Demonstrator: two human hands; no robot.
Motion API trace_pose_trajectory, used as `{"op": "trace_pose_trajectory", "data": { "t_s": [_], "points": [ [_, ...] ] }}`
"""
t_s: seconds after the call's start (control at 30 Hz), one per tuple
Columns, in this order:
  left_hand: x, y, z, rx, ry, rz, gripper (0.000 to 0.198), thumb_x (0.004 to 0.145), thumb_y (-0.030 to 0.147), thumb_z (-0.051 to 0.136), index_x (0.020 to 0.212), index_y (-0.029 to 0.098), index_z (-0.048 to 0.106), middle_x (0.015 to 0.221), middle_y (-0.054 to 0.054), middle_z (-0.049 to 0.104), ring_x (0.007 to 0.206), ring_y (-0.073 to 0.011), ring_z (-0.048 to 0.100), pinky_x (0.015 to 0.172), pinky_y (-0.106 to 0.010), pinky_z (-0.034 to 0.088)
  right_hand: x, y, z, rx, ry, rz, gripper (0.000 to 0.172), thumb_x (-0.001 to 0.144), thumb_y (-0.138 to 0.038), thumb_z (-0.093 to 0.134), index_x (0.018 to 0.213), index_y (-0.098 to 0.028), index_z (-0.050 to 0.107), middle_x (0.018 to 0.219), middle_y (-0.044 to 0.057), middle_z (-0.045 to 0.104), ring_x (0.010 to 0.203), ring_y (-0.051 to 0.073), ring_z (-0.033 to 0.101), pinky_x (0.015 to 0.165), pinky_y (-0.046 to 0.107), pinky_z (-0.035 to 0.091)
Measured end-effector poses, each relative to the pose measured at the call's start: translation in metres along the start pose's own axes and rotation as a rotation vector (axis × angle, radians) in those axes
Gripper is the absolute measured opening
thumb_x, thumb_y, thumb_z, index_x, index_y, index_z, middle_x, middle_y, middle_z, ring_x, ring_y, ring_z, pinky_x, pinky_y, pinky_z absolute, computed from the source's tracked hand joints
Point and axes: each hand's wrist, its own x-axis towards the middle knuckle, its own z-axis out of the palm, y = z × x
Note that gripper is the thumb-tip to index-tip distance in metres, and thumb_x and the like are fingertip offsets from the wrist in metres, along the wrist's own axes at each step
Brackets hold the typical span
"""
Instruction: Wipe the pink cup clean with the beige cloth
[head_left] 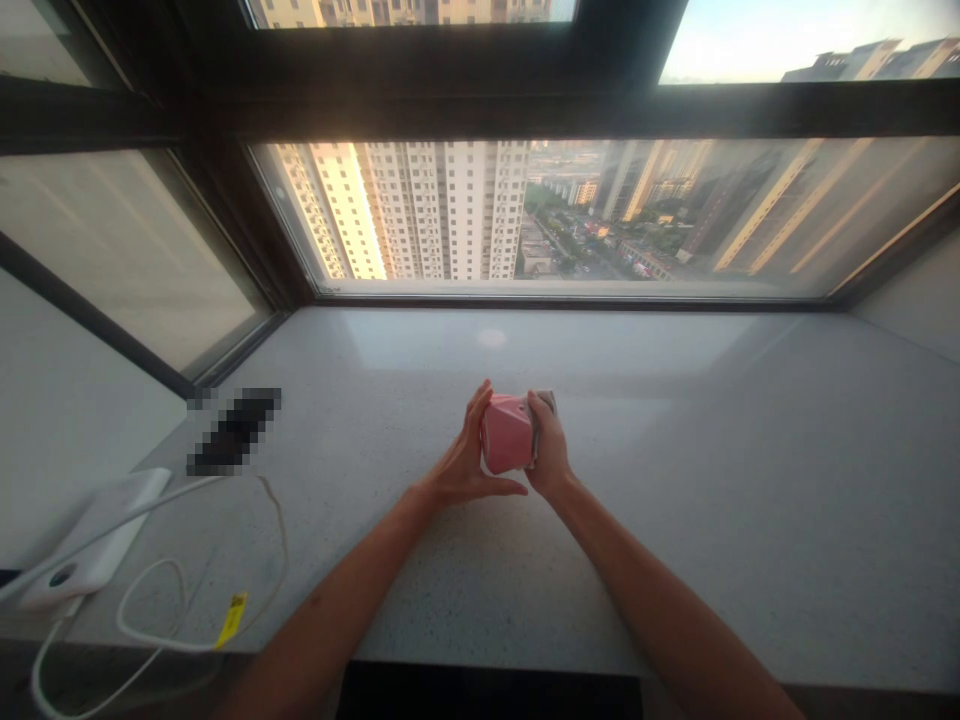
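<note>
A small pink faceted box-like object (505,433) is held above the pale stone windowsill (675,480), roughly at its middle. My left hand (461,460) cups its left side, thumb under it and fingers curled over the top. My right hand (550,448) grips its right side, fingers wrapped round the far edge, where a grey part shows. Both forearms reach in from the bottom of the view.
A white power bank (94,540) with a white cable (161,620) and yellow tag (232,619) lies at the sill's left front. A dark blurred object (234,430) sits behind it. Dark-framed windows (480,110) close the back and left.
</note>
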Motion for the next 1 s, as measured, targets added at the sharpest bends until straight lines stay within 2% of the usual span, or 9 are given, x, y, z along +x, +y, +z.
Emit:
{"op": "trace_pose_trajectory", "data": {
  "t_s": [0.1, 0.2, 0.3, 0.4, 0.53, 0.63, 0.8, 0.9, 1.0],
  "points": [
    [-0.001, 0.002, 0.001, 0.058, 0.068, 0.05, 0.129, 0.067, 0.053, 0.102, 0.169, 0.029, 0.027, 0.17, -0.023, 0.035, 0.159, -0.0466, 0.038, 0.127, -0.065, 0.041, -0.002, 0.0, 0.003, 0.026, 0.0, 0.001, 0.046, 0.083, -0.065, 0.079, 0.077, -0.026, 0.056, 0.072, -0.004, 0.058, 0.06, 0.014, 0.048, 0.056, 0.026, 0.043],
    [-0.003, 0.005, 0.006, -0.208, 0.1, -0.182, 0.105, 0.081, 0.061, 0.089, 0.164, 0.026, 0.033, 0.152, -0.018, 0.057, 0.134, -0.039, 0.064, 0.111, -0.055, 0.057, -0.011, 0.002, -0.003, -0.189, -0.06, -0.206, 0.05, 0.089, -0.067, 0.075, 0.072, -0.024, 0.056, 0.067, -0.004, 0.051, 0.06, 0.013, 0.043, 0.054, 0.026, 0.038],
    [-0.004, 0.006, 0.01, -0.433, 0.06, -0.383, 0.084, 0.094, 0.073, 0.069, 0.154, 0.019, 0.049, 0.142, -0.017, 0.066, 0.13, -0.0396, 0.066, 0.11, -0.053, 0.058, -0.016, 0.002, -0.01, -0.417, -0.18, -0.326, 0.057, 0.094, -0.069, 0.07, 0.064, -0.023, 0.053, 0.06, -0.004, 0.045, 0.057, 0.013, 0.039, 0.052, 0.028, 0.031],
    [-0.003, 0.003, 0.009, -0.408, 0.035, -0.347, 0.097, 0.092, 0.076, 0.071, 0.165, 0.023, 0.037, 0.158, -0.018, 0.056, 0.141, -0.0424, 0.06, 0.116, -0.056, 0.053, -0.014, -0.002, -0.009, -0.344, -0.118, -0.238, 0.054, 0.091, -0.069, 0.072, 0.067, -0.024, 0.054, 0.059, -0.005, 0.045, 0.055, 0.012, 0.038, 0.05, 0.027, 0.03],
    [0.002, 0.001, 0.001, -0.043, 0.03, 0.006, 0.142, 0.067, 0.065, 0.099, 0.173, 0.038, 0.01, 0.182, -0.02, 0.011, 0.164, -0.0481, 0.029, 0.129, -0.068, 0.036, -0.004, -0.005, 0.003, -0.008, 0.001, -0.037, 0.046, 0.081, -0.062, 0.081, 0.075, -0.025, 0.053, 0.067, -0.006, 0.054, 0.057, 0.013, 0.044, 0.054, 0.025, 0.041],
    [0.003, 0.002, -0.001, 0.122, 0.048, 0.159, 0.129, 0.066, 0.052, 0.103, 0.168, 0.035, 0.027, 0.175, -0.02, 0.028, 0.163, -0.0472, 0.031, 0.129, -0.069, 0.035, -0.004, -0.003, 0.006, 0.028, 0.022, -0.002, 0.048, 0.079, -0.06, 0.082, 0.073, -0.026, 0.049, 0.068, -0.006, 0.052, 0.059, 0.013, 0.043, 0.055, 0.025, 0.042],
    [0.0, 0.009, 0.011, -0.342, 0.078, -0.217, 0.088, 0.092, 0.071, 0.074, 0.158, 0.024, 0.042, 0.144, -0.016, 0.064, 0.129, -0.0367, 0.069, 0.11, -0.054, 0.058, -0.016, 0.0, -0.008, -0.373, -0.132, -0.315, 0.055, 0.093, -0.067, 0.07, 0.065, -0.024, 0.052, 0.061, -0.005, 0.045, 0.058, 0.013, 0.039, 0.056, 0.029, 0.034],
    [-0.001, 0.011, 0.014, -0.484, 0.05, -0.353, 0.086, 0.097, 0.077, 0.061, 0.161, 0.023, 0.04, 0.152, -0.016, 0.062, 0.138, -0.0391, 0.064, 0.116, -0.057, 0.055, -0.016, -0.002, -0.012, -0.449, -0.201, -0.329, 0.058, 0.094, -0.068, 0.069, 0.063, -0.023, 0.051, 0.058, -0.005, 0.041, 0.056, 0.012, 0.036, 0.054, 0.029, 0.03],
    [-0.001, 0.007, 0.01, -0.311, 0.066, -0.217, 0.122, 0.083, 0.076, 0.08, 0.173, 0.028, 0.013, 0.173, -0.02, 0.037, 0.159, -0.0441, 0.041, 0.128, -0.065, 0.04, -0.008, -0.004, -0.006, -0.244, -0.069, -0.19, 0.051, 0.091, -0.066, 0.073, 0.071, -0.024, 0.052, 0.064, -0.005, 0.045, 0.057, 0.012, 0.038, 0.052, 0.027, 0.033]
  ]
}}
